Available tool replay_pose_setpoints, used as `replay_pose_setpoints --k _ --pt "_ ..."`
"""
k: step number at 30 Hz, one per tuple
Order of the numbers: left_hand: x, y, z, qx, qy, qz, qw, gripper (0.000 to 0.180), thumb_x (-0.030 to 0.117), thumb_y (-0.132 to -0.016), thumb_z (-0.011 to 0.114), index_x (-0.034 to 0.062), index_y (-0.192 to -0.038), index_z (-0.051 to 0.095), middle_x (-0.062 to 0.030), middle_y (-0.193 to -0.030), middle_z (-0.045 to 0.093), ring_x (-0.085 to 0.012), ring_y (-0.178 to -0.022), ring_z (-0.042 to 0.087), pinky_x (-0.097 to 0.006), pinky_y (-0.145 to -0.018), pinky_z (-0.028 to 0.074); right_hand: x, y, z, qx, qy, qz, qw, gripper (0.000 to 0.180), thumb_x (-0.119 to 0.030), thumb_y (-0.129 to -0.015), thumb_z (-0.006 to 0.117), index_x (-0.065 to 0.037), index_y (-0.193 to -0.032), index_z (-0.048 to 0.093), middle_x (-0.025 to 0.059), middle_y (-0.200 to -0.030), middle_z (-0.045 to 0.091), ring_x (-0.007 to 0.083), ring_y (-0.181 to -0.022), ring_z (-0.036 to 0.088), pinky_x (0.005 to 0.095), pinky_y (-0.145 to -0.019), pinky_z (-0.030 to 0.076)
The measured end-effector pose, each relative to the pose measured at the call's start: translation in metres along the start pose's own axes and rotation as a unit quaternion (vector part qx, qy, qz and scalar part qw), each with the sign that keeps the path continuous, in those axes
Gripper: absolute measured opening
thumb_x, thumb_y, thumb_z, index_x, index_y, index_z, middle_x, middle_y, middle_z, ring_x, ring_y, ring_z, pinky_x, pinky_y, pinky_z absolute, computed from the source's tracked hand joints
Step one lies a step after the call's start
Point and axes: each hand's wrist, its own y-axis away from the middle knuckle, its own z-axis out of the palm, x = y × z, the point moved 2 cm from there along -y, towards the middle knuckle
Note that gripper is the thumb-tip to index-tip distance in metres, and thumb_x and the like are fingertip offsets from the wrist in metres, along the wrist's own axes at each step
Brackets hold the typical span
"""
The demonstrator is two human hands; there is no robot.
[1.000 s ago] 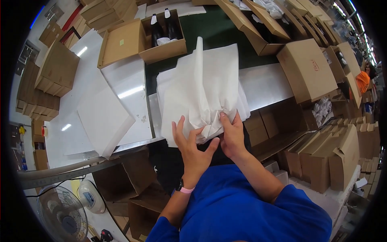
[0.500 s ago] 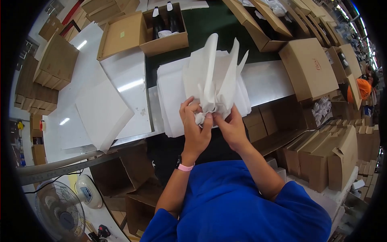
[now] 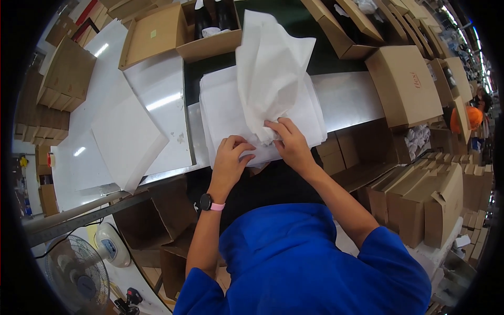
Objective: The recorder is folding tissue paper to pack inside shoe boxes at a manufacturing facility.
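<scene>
1. Left hand: fingers curled, pressing stack of white tissue sheets on steel table.
2. Right hand: pinching gathered base of upright crumpled tissue sheet.
3. Closed brown carton, right.
4. Open brown carton with dark bottles, far.

I count two hands on one white paper stack; beyond the stack, one open carton holding two dark bottles; one fan.

Matt, crumpled white tissue paper; glossy smooth metal table; rough brown cardboard boxes.
</scene>
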Motion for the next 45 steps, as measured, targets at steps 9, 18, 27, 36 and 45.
replay_pose_setpoints --k 9,18,27,36,45 --pt "-0.013 -0.009 0.007 0.022 -0.035 0.027 0.999 0.013 0.012 -0.096 0.086 0.0017 -0.103 0.081 -0.011 -0.111 0.075 -0.0358 -0.105 0.07 -0.047 -0.093 0.056 -0.02 -0.013 -0.015 -0.114 0.136 -0.109 0.978 0.062 -0.01 -0.093 0.085 -0.01 -0.152 0.069 0.0114 -0.138 0.069 0.035 -0.132 0.064 0.0514 -0.121 0.045" --pt "0.005 -0.012 0.01 0.011 -0.104 -0.028 0.994 0.032 0.017 -0.097 0.086 0.0028 -0.122 0.073 -0.0145 -0.116 0.071 -0.04 -0.111 0.067 -0.05 -0.098 0.053 0.005 -0.033 -0.007 -0.194 0.109 -0.113 0.968 0.064 -0.013 -0.093 0.086 -0.009 -0.155 0.069 0.0134 -0.134 0.074 0.0367 -0.126 0.067 0.0483 -0.113 0.051" --pt "0.03 -0.022 0.033 0.062 -0.142 0.082 0.984 0.079 0.005 -0.085 0.092 0.0004 -0.157 0.06 -0.0169 -0.146 0.067 -0.0402 -0.134 0.064 -0.049 -0.115 0.054 0.021 -0.065 -0.002 -0.233 0.052 -0.036 0.97 0.039 -0.017 -0.098 0.083 -0.004 -0.135 0.078 0.0188 -0.122 0.078 0.0394 -0.124 0.07 0.0479 -0.109 0.053" --pt "0.017 -0.042 0.024 0.005 -0.122 0.069 0.99 0.037 0.002 -0.097 0.078 -0.0019 -0.133 0.074 -0.0189 -0.128 0.077 -0.04 -0.12 0.071 -0.049 -0.105 0.058 0.001 -0.044 -0.036 -0.107 0.014 -0.065 0.992 0.05 -0.017 -0.094 0.088 -0.004 -0.14 0.072 0.0173 -0.143 0.071 0.0401 -0.127 0.069 0.0472 -0.112 0.053" --pt "0.044 -0.018 0.019 -0.063 -0.083 0.048 0.993 0.023 0.002 -0.099 0.076 -0.0021 -0.121 0.078 -0.0206 -0.118 0.078 -0.0408 -0.112 0.073 -0.05 -0.098 0.058 -0.01 0.005 -0.036 -0.128 0.077 -0.085 0.985 0.042 -0.016 -0.093 0.087 -0.006 -0.132 0.076 0.0114 -0.128 0.076 0.0346 -0.124 0.07 0.0483 -0.111 0.052"
